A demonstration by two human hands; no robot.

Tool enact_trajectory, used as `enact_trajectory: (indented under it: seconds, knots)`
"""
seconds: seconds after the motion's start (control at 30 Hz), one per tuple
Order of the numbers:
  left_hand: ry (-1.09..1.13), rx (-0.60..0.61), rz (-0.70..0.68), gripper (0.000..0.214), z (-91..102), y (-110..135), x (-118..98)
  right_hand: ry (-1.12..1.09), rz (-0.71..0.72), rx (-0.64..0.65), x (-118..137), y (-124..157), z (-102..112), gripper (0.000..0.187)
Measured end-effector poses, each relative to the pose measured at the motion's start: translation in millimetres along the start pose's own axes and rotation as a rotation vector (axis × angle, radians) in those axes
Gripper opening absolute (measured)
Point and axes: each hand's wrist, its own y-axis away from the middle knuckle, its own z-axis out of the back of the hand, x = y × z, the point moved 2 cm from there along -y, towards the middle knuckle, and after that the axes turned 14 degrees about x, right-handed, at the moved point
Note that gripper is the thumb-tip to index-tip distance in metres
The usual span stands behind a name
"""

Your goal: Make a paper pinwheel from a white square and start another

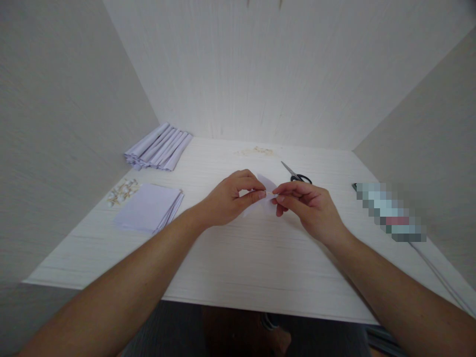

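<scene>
My left hand [241, 196] is closed, with thumb and forefinger pinched at the middle of the table. Opposite it, my right hand [303, 203] is also closed in a pinch. A short, thin tan band [269, 193] runs between the two sets of fingertips. Just behind and below the fingers shows a white sheet of paper [266, 182], partly covered by them; which fingers grip it I cannot tell. Beyond my right hand lie scissors [292, 171] with black handles, their blades pointing away to the left.
Folded paper strips [159, 146] are heaped at the back left. Nearer sits a stack of white paper [148, 206], beside small white-and-tan pieces [122, 192]. Tan bits [263, 150] lie by the back wall. A blurred-out object [388, 210] with a cable is at right. Walls enclose three sides.
</scene>
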Motion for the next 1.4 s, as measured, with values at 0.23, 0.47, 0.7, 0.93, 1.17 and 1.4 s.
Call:
enact_trajectory:
  seconds: [0.23,0.47,0.7,0.93,1.17,1.4]
  knots:
    - [-0.021,-0.002,-0.014,0.014,0.5,-0.2,-0.3,0.015,-0.006,0.008,-0.8,0.1,0.9,0.011]
    - [-0.038,0.011,-0.006,0.015,1.0,-0.8,-1.9,0.015,0.000,0.036,-0.3,1.0,0.5,0.008]
    - [0.024,-0.010,0.063,0.010,3.8,-0.6,-5.1,0.003,0.012,0.065,2.1,1.6,-0.4,0.010]
    - [0.060,-0.024,0.053,0.011,5.6,-0.5,-4.6,0.012,0.003,0.081,2.6,2.3,-3.8,0.011]
    - [0.083,-0.057,0.022,0.012,5.8,0.4,-5.5,-0.004,0.014,0.021,2.8,0.7,0.5,0.013]
    - [-0.036,-0.085,0.065,0.010,4.7,1.6,-4.9,-0.017,0.007,0.007,0.2,0.7,1.7,0.013]
